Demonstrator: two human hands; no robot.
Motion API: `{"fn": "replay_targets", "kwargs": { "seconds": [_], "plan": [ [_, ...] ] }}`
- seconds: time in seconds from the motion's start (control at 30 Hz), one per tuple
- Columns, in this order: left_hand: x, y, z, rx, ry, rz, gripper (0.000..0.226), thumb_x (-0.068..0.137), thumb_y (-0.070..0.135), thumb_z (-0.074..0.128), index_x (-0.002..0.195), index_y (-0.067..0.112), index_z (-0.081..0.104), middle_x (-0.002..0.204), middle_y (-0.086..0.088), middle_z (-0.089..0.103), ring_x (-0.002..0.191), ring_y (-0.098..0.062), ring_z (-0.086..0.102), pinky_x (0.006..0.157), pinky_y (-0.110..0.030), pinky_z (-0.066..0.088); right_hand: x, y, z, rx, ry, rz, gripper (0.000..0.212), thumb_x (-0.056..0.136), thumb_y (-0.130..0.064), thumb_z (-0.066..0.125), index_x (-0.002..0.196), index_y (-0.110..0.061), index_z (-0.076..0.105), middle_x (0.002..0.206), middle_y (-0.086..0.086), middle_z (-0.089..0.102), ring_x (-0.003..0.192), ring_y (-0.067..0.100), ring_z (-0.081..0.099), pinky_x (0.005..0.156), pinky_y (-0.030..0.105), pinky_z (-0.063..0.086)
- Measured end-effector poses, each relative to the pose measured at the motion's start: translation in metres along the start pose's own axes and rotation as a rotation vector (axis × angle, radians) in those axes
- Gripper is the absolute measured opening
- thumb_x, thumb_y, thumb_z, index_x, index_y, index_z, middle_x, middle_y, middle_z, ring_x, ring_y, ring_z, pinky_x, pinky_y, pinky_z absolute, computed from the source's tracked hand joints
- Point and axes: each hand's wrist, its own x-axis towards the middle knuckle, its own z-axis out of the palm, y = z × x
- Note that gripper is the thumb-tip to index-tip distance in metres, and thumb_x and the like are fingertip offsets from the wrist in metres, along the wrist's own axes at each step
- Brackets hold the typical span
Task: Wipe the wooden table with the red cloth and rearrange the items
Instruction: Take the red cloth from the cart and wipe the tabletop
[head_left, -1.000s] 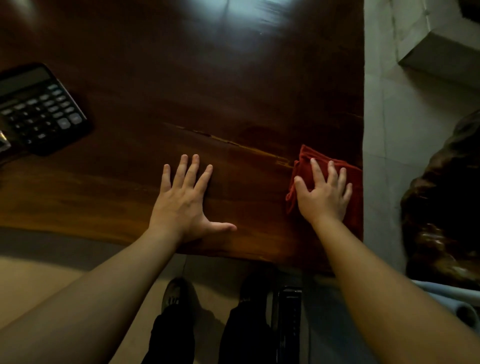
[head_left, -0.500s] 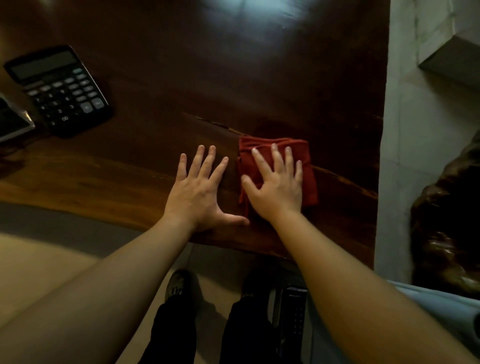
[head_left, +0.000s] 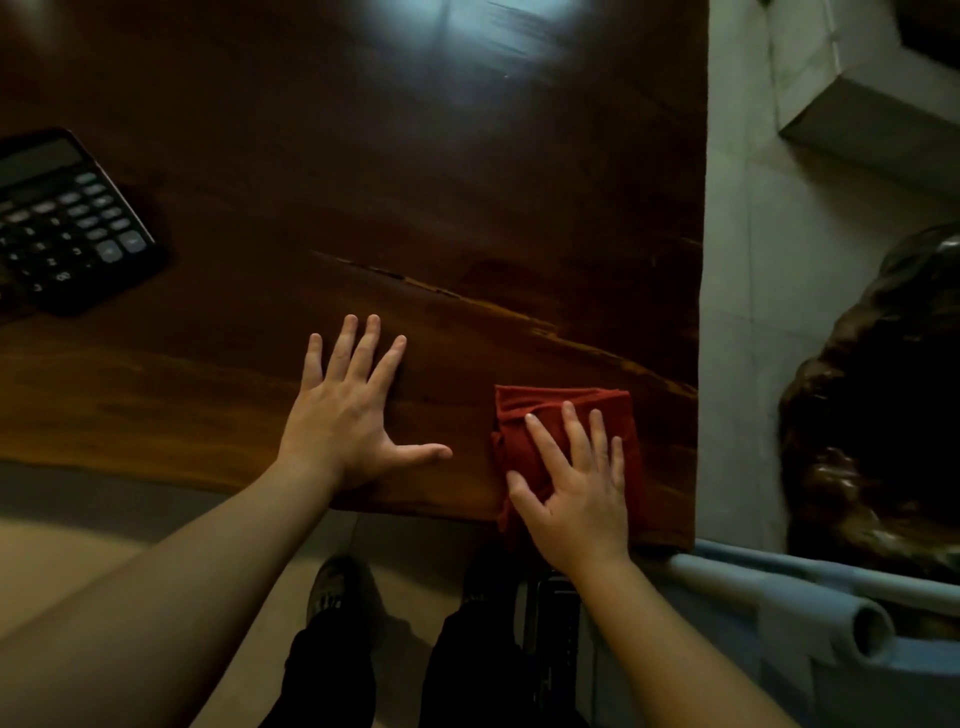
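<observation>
Head view: right hand (head_left: 576, 499), fingers spread flat, presses the red cloth (head_left: 566, 415) at the wooden table (head_left: 467, 182) near edge; left hand (head_left: 348, 415) braces, splayed and empty. Even palm pressure should stop the cloth bunching or slipping off.

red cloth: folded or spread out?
Folded: the red cloth is a compact pad with layered edges along its top, pressed flat under the right hand.

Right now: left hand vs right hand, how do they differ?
The left hand lies on bare wooden table; the right hand presses on the red cloth. The left sits farther in from the near edge; the right overlaps that edge. The left's fingers spread wider. Both are flat, palm down.
</observation>
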Motion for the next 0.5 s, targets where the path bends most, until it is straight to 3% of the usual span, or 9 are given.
{"fn": "replay_targets", "kwargs": {
  "seconds": [0.17, 0.33, 0.5],
  "plan": [
    [0.0, -0.002, 0.0, -0.019, 0.004, 0.005, 0.129, 0.062, 0.104, 0.027, 0.16, 0.019, 0.022, 0.168, -0.014, 0.012, 0.155, -0.033, -0.002, 0.121, -0.062, 0.005, 0.015, 0.025, -0.011, 0.021, 0.004, 0.134, 0.074, 0.089, -0.075, 0.034, 0.155, -0.047, 0.018, 0.169, -0.003, 0.004, 0.152, 0.015, -0.019, 0.121, 0.046, -0.011],
    [0.0, -0.004, 0.002, -0.051, 0.023, 0.01, 0.128, 0.063, 0.104, 0.029, 0.159, 0.019, 0.025, 0.167, -0.015, 0.015, 0.155, -0.033, 0.0, 0.121, -0.062, 0.006, 0.058, 0.035, -0.024, 0.026, 0.058, 0.312, 0.074, 0.089, -0.074, 0.027, 0.155, -0.043, 0.02, 0.169, 0.003, 0.011, 0.153, 0.023, -0.006, 0.122, 0.051, -0.003],
    [0.0, -0.004, 0.006, -0.078, 0.057, 0.015, 0.127, 0.063, 0.103, 0.03, 0.157, 0.018, 0.029, 0.166, -0.015, 0.018, 0.155, -0.033, 0.003, 0.12, -0.063, 0.007, 0.113, 0.036, -0.037, -0.008, 0.055, 0.399, 0.076, 0.088, -0.073, 0.023, 0.157, -0.042, 0.016, 0.169, 0.006, 0.009, 0.154, 0.027, -0.005, 0.122, 0.054, -0.003]
  ]
}}
